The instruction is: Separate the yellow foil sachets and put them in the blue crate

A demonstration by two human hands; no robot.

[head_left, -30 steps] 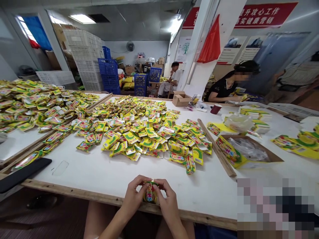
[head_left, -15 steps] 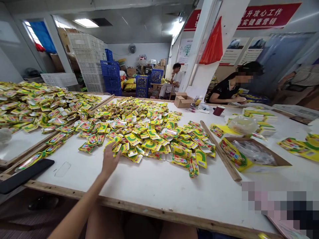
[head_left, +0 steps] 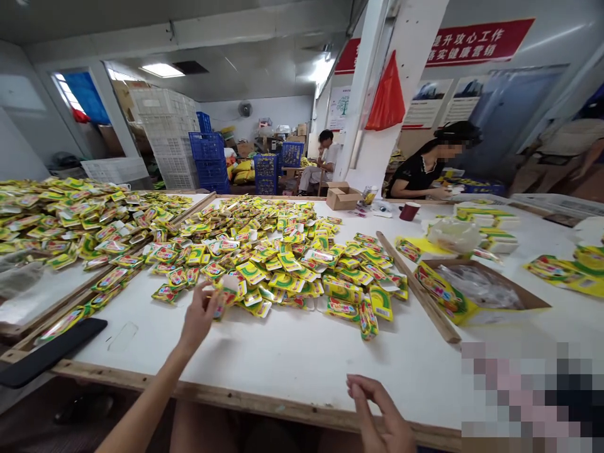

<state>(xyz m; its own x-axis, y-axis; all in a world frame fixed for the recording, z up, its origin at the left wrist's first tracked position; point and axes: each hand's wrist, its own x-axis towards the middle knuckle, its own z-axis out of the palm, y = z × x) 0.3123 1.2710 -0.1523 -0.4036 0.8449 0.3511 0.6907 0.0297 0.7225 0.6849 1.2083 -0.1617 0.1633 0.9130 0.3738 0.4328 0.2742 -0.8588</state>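
Observation:
A large heap of small yellow and green printed cartons [head_left: 292, 264], many with white flaps standing out, covers the middle of the white table [head_left: 292, 358]. At the heap's near left edge, my left hand [head_left: 198, 318] has its fingers and thumb closed round one small yellow carton [head_left: 219, 304], slightly blurred. My right hand [head_left: 380, 412] is low over the table's front edge, apart from the heap. Its thumb and forefinger are bent with their tips close together, and nothing shows between them.
Wooden strips [head_left: 419, 289] divide the tabletop. On the right lies an open yellow box [head_left: 476, 292] with clear plastic bags inside. A black flat object [head_left: 54, 352] rests at the front left. Across the table a person [head_left: 425, 167] works near a dark red cup [head_left: 409, 211].
My left hand has drawn a carton back from the heap, towards me. My right hand has come into view at the front edge. The camera view has shifted slightly.

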